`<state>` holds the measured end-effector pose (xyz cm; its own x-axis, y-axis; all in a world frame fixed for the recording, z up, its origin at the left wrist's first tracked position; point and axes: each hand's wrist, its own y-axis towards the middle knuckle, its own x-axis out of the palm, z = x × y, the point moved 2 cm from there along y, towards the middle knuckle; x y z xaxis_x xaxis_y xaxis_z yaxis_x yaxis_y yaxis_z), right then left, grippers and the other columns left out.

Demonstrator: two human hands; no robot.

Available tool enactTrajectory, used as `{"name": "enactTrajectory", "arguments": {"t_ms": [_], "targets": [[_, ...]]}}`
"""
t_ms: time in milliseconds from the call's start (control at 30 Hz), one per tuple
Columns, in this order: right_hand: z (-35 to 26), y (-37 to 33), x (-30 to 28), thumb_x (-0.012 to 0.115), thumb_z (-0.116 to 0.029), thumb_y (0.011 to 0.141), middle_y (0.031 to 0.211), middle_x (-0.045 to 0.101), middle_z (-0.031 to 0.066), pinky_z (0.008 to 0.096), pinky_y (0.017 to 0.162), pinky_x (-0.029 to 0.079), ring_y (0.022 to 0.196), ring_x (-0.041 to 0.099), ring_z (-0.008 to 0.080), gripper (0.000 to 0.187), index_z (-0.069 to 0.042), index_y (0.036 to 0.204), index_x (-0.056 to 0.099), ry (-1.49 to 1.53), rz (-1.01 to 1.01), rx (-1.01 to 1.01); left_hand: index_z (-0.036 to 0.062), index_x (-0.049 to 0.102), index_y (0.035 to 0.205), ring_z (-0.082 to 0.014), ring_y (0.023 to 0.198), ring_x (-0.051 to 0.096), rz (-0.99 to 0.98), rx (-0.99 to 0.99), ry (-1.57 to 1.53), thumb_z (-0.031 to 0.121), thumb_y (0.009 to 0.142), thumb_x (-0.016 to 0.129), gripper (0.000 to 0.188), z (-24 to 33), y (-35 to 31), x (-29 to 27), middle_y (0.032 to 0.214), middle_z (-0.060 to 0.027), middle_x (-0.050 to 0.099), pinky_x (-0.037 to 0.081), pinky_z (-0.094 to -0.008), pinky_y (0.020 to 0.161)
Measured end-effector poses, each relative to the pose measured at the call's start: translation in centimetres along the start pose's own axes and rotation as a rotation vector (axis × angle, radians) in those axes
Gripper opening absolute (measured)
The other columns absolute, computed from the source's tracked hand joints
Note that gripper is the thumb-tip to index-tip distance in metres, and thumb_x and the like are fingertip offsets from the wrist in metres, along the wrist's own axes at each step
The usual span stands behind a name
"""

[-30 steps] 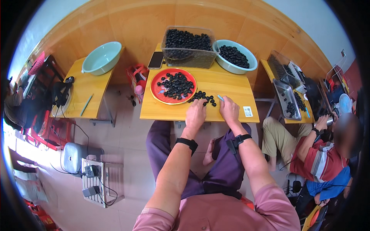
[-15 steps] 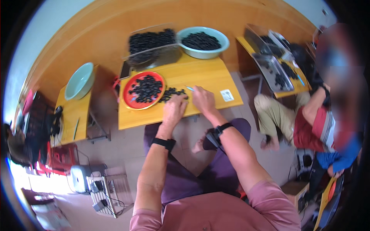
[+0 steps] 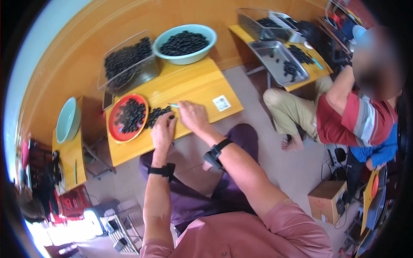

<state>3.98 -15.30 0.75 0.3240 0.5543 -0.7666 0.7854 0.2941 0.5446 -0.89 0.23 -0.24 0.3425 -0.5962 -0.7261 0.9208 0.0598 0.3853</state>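
My left hand [image 3: 162,132] is closed, with a small black oval piece [image 3: 171,117] pinched between thumb and fingertips. Just to its right, my right hand [image 3: 193,115] grips a slim pen-like tool [image 3: 174,105] whose light-blue end sticks out toward the left; the rest lies hidden in the fingers. Beyond my left hand, a loose pile of black pieces [image 3: 157,115] spreads on the yellow table [image 3: 185,84]. Touching that pile on its left is a round red tray [image 3: 112,122] with a yellow rim, holding many more black pieces.
At the table's back stand a clear bin [image 3: 144,76] and a pale green basin [image 3: 185,60], both full of black pieces. A white printed card [image 3: 221,103] lies at the right. Another green basin [image 3: 68,122] is on the left table. A seated person [image 3: 344,112] works at a metal tray [image 3: 269,60].
The view has swung right, so the table sits further left. My left hand has come off the pile and now shows a black piece in its fingertips. My right hand keeps the tool.
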Motion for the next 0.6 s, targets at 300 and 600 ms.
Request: {"name": "enactTrajectory", "arguments": {"t_ms": [300, 600], "targets": [[1.1, 0.0, 0.5, 0.061, -0.015, 0.095, 0.082, 0.070, 0.0142, 0.0484, 0.061, 0.058, 0.071, 0.073, 0.0354, 0.009, -0.007, 0.097, 0.064, -0.070, 0.092, -0.020, 0.0074, 0.072, 0.117, -0.0334, 0.085, 0.067, -0.037, -0.025, -0.156, 0.017, 0.088, 0.076, 0.031, -0.1, 0.2, 0.3, 0.090, -0.0140, 0.066, 0.054, -0.0439, 0.077], [0.9, 0.3, 1.5, 0.061, -0.016, 0.097, 0.084, 0.071, 0.0142, 0.0495, 0.060, 0.057, 0.071, 0.071, 0.0372, 0.009, -0.008, 0.094, 0.063, -0.082, 0.033, -0.055, 0.0083, 0.072, 0.109, -0.0363, 0.093, 0.068, 0.074, -0.006, -0.183, 0.017, 0.087, 0.077, 0.023, -0.3, -0.5, 0.1, 0.097, -0.0148, 0.066, 0.056, -0.0454, 0.079]]}}
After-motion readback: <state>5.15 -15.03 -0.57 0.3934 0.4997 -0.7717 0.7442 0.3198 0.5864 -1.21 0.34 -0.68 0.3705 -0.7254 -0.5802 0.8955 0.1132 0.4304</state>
